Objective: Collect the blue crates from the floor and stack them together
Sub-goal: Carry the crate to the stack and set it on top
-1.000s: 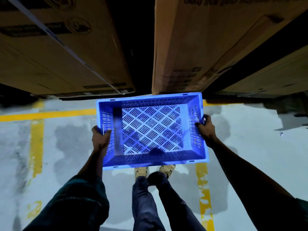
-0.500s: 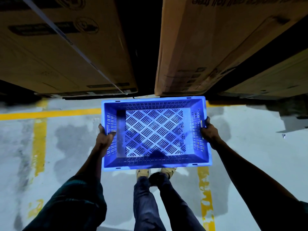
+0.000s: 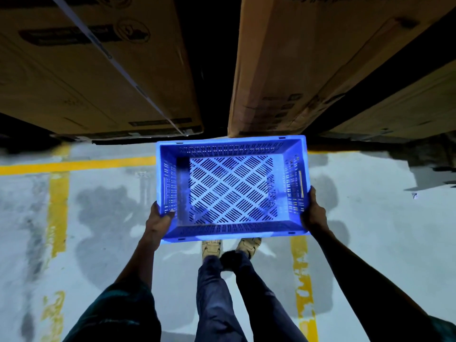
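Observation:
One empty blue crate with slotted walls and a diamond-pattern slotted bottom hangs in the air in front of me, above my feet. My left hand grips its left rim near the near corner, thumb hooked over the edge into the crate. My right hand holds the right side near the near corner, fingers under or behind the wall and mostly hidden. No other crate shows in view.
Two large cardboard boxes, the left box and the right box, stand just beyond the crate with a dark gap between them. The grey concrete floor carries yellow painted lines. My shoes stand under the crate's near edge.
The crate has shifted slightly right and forward in view, closer to the boxes. Both hands have slid back along the crate's sides toward the near corners.

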### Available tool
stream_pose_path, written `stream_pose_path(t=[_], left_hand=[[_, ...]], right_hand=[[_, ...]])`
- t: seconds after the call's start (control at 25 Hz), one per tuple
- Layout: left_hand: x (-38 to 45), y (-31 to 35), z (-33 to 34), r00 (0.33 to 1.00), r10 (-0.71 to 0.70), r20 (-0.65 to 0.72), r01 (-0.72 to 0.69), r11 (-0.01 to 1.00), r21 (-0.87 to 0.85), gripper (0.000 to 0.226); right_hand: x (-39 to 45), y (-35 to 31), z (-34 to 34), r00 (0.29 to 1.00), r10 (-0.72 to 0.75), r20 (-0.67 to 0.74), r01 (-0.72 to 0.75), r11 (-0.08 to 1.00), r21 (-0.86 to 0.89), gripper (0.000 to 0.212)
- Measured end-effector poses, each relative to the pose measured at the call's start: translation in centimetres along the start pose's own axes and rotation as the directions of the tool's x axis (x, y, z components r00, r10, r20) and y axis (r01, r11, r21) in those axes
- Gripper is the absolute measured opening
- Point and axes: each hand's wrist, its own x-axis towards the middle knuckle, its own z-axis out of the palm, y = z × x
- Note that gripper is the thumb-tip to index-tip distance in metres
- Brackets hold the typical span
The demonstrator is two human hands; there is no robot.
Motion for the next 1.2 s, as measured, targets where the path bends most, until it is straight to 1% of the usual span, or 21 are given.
stream_pose_path(t=[0.12, 0.24, 0.36, 0.44, 0.56, 0.68, 0.76, 0.84, 0.96, 1.04, 1.12, 1.2], left_hand=[[1.2, -1.2, 0.7, 0.999, 0.033, 0.015, -0.033, 0.999, -0.031, 0.05], [0.6, -0.3, 0.8, 0.998, 0.066, 0.025, -0.063, 0.994, -0.088, 0.05], [0.3, -0.3, 0.6, 0.997, 0.071, 0.03, -0.068, 0.992, -0.108, 0.046], [0.3, -0.4, 0.9, 0.995, 0.075, 0.068, -0.068, 0.992, -0.105, 0.048], [-0.1, -0.3, 1.6, 0.991, 0.086, 0.101, -0.074, 0.991, -0.116, 0.052], [-0.1, 0.1, 2.0, 0.993, 0.097, 0.065, -0.091, 0.991, -0.093, 0.052], [-0.1, 0.0, 1.4, 0.996, 0.093, 0.003, -0.093, 0.994, -0.06, 0.049], [0.2, 0.0, 0.5, 0.993, 0.1, -0.066, -0.102, 0.994, -0.026, 0.051], [-0.6, 0.4, -1.0, 0.985, 0.104, -0.137, -0.106, 0.994, -0.006, 0.046], [-0.4, 0.3, -1.4, 0.985, 0.086, -0.151, -0.091, 0.996, -0.021, 0.043], [-0.3, 0.4, -1.2, 0.988, 0.08, -0.136, -0.083, 0.996, -0.016, 0.042], [-0.4, 0.6, -1.1, 0.987, 0.074, -0.141, -0.073, 0.997, 0.018, 0.048]], right_hand=[[0.1, 0.4, -0.3, 1.0, 0.013, -0.005, -0.013, 1.0, 0.005, 0.087], [0.2, 0.3, 0.0, 1.0, 0.002, -0.023, -0.001, 0.999, 0.039, 0.086], [0.6, 0.9, 0.4, 0.996, -0.022, -0.086, 0.026, 0.998, 0.051, 0.087], [0.9, 1.5, 0.4, 0.989, -0.038, -0.146, 0.046, 0.998, 0.051, 0.084], [0.8, 1.7, -0.2, 0.979, 0.021, -0.204, -0.003, 0.996, 0.088, 0.079], [0.8, 1.3, -0.3, 0.985, 0.02, -0.171, -0.011, 0.999, 0.051, 0.08], [0.3, 1.2, 0.0, 0.988, -0.013, -0.153, 0.014, 1.0, 0.008, 0.077], [-0.4, 0.6, 0.7, 0.99, -0.044, -0.134, 0.045, 0.999, 0.003, 0.076], [-1.3, -0.4, 2.4, 0.991, -0.095, -0.096, 0.099, 0.994, 0.036, 0.085], [-1.3, -0.5, 3.1, 0.992, -0.094, -0.086, 0.099, 0.994, 0.05, 0.091], [-0.9, -0.2, 3.3, 0.992, -0.092, -0.088, 0.094, 0.995, 0.018, 0.089], [-0.8, -0.1, 3.2, 0.994, -0.084, -0.063, 0.084, 0.996, -0.012, 0.088]])
